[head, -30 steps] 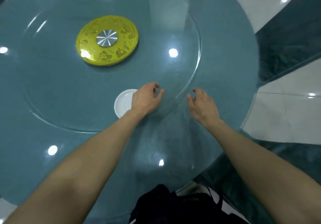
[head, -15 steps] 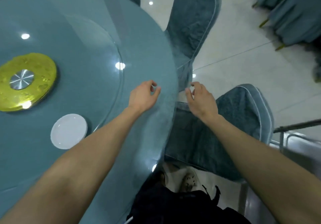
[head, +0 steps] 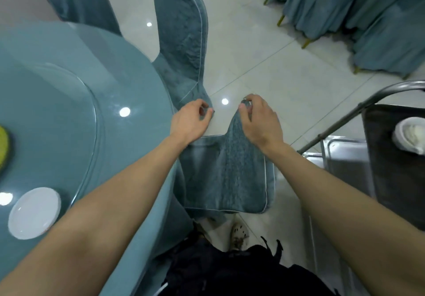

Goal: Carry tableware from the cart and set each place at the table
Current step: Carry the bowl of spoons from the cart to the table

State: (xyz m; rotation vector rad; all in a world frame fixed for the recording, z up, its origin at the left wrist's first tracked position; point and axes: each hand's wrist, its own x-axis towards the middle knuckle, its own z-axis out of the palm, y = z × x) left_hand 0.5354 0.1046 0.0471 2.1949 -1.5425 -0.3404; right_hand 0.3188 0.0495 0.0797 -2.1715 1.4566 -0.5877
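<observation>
Left hand [head: 189, 121] empty, fingers loosely curled, hovering past worktop edge near a chair. Right hand [head: 261, 121] also curled, fingertips at top of chair back [head: 230, 169]; cannot tell if pinching the cover or just passing over it. No tableware carried in either. Arms out in front, body angled away from worktop [head: 69, 102] toward cart [head: 391, 157] at right: probably heading for the next piece. One white plate [head: 34, 213] set near worktop rim at lower left, so one place begun, most of task left. White bowl-like dish [head: 409, 134] on cart's dark top tray, partly cut off by frame; other stock not visible. Worktop round, teal, glossy, with clear glass turntable on top and yellow hub [head: 3, 148] barely in view at left. Second covered chair [head: 181, 38] tucked at the rim farther on. Floor pale glossy tile with ceiling-light glare. More teal-covered chairs [head: 368, 19] grouped at upper right. Metal cart rail close to right arm, possible snag when reaching.
</observation>
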